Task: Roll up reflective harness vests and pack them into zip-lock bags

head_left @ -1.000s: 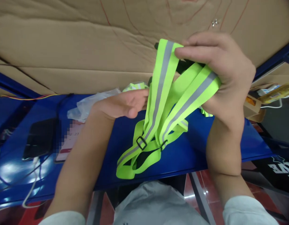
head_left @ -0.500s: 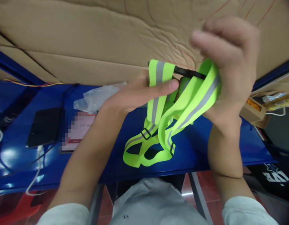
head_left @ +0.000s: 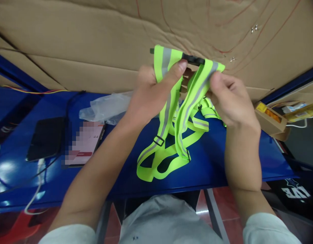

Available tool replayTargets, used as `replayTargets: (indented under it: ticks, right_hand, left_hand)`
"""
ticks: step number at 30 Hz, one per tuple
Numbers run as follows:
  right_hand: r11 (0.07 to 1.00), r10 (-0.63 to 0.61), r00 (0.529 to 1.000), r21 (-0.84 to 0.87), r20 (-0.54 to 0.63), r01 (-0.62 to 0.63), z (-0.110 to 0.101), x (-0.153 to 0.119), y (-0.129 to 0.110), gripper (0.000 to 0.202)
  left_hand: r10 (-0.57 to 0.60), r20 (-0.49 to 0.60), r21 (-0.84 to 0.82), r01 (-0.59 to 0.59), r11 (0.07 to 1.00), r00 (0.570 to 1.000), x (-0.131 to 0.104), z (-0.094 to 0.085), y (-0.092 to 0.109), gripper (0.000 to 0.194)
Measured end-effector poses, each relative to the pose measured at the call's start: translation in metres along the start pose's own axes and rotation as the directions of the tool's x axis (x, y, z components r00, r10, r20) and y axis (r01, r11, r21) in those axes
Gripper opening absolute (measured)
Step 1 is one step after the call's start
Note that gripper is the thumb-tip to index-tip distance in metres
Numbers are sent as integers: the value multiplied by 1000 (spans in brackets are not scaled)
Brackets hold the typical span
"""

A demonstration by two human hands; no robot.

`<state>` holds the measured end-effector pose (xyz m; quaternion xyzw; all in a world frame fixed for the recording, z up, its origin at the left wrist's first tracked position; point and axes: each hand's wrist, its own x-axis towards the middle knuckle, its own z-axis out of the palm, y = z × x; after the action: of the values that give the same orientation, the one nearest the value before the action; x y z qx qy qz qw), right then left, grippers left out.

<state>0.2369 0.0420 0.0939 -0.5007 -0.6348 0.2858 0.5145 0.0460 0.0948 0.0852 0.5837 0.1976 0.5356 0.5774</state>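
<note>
A neon yellow-green reflective harness (head_left: 169, 105) with a grey stripe hangs between my hands, its lower loops lying on the blue table (head_left: 212, 162). My left hand (head_left: 156, 89) grips the left strap, its thumb pressed near a black buckle (head_left: 193, 60) that joins the top of the straps. My right hand (head_left: 230, 96) pinches the folded right strap beside the buckle; some of its fingers are hidden. A black strap slider (head_left: 159, 140) sits low on the left strap. More bunched strap (head_left: 209, 108) lies behind my right hand.
A clear plastic bag (head_left: 105, 106), a black phone (head_left: 46, 139) on a white cable and a blurred-out card (head_left: 82, 144) lie to the left. At right stands a small cardboard box (head_left: 270, 118) with orange contents. A cardboard wall (head_left: 82, 40) rises behind the table.
My right hand has come down from its raised position and now pinches the right strap. The buckle end of the harness is higher, and the straps hang straighter.
</note>
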Motion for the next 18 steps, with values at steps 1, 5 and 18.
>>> replayTargets:
  ticks: [1,5,18]
  right_hand:
    - [1000,-25,997,10,-68,26,3,-1,-2,43]
    - [989,-106,980,84,-166,122,11,-4,-4,27]
    - [981,-182,980,-61,75,186,7,-11,-13,33]
  left_hand:
    - [21,48,11,-22,1000,999,-1,0,4,21]
    - [-59,125,93,47,995,990,-1,0,16,29]
    - [41,50,-23,-40,999,998,1,-2,-1,19]
